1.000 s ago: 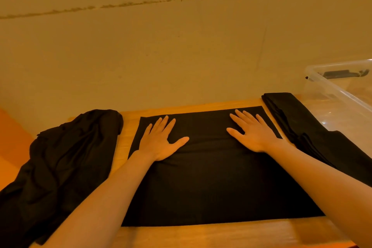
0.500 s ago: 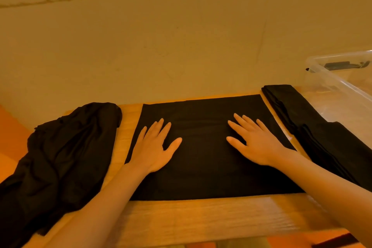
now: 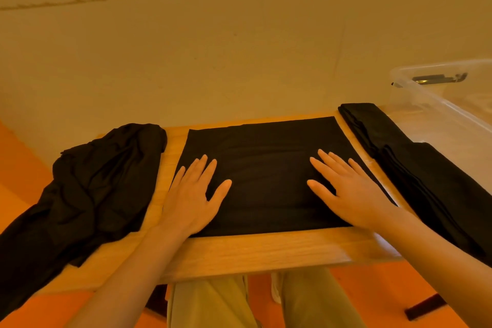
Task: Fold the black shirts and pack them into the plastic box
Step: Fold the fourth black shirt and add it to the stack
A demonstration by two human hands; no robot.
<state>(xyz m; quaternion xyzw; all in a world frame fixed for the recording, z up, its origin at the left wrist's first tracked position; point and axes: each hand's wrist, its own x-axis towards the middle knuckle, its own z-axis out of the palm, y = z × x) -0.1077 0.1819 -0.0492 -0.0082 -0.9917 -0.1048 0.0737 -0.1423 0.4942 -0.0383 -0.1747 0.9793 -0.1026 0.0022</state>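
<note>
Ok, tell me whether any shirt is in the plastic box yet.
No: the plastic box shows no shirt, and the folded shirts lie beside it.

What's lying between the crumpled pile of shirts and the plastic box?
In the head view, the flat shirt under both hands, then a folded shirt beside the plastic box; bare table strips separate them.

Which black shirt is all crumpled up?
The left shirt, a wrinkled heap hanging off the table's edge. The middle shirt lies flat and the right shirt is folded.
</note>
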